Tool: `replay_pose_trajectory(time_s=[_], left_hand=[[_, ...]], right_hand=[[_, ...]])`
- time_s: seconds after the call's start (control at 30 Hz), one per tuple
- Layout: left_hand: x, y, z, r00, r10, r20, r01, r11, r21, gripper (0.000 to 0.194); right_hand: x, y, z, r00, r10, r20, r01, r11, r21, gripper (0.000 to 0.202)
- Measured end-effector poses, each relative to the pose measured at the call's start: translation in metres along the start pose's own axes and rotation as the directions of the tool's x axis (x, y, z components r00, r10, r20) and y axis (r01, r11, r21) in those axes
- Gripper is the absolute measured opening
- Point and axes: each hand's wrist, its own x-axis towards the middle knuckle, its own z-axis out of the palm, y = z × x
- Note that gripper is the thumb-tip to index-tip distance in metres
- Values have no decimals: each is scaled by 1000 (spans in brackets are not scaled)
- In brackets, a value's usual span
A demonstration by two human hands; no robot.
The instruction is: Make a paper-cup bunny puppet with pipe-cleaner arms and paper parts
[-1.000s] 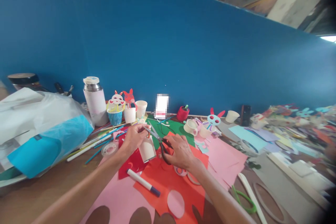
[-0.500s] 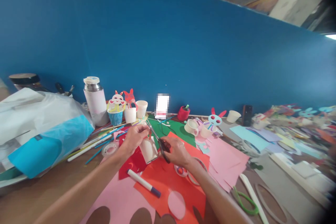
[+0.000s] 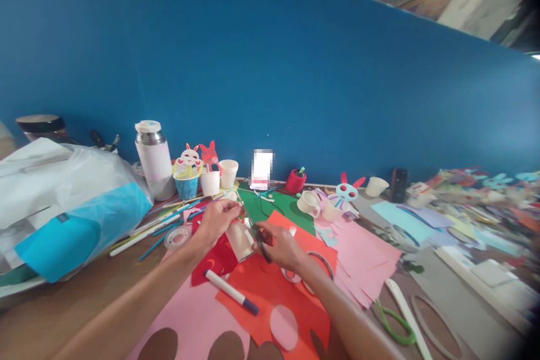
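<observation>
My left hand (image 3: 219, 223) is closed in a pinch on a small reddish strip (image 3: 242, 215); its exact kind is too small to tell. With fingers through the dark handles, my right hand (image 3: 280, 243) grips a pair of scissors (image 3: 260, 241). Their blades point up and left, close to the strip at my left fingertips. A white paper cup (image 3: 239, 242) lies tilted below and between both hands, on red paper (image 3: 202, 270). Nearer to me, a white marker with a dark blue cap (image 3: 231, 291) rests across orange paper (image 3: 261, 287).
Tape rolls (image 3: 177, 237) lie beside both forearms. Paper cups with cut-out animal faces (image 3: 185, 184) stand at the back, near a thermos (image 3: 154, 163) and a lit phone (image 3: 261, 169). Pink sheets (image 3: 363, 259) and a green pipe cleaner (image 3: 396, 326) lie right; a plastic bag (image 3: 97, 180) fills the left.
The scissor blades have come down and inward, from above my left fingertips to beside the strip. My right hand has tilted slightly; my left hand keeps its pinch.
</observation>
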Motion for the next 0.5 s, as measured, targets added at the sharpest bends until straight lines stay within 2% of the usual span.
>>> replay_pose_trajectory(time_s=[0.17, 0.5], left_hand=[[0, -1, 0, 1000, -13, -2, 13, 1000, 5, 20], [-2, 3, 1, 999, -27, 18, 27, 1000, -8, 22]], right_hand=[[0, -2, 0, 999, -34, -22, 32, 996, -87, 35], [4, 6, -1, 999, -45, -7, 45, 999, 2, 31]])
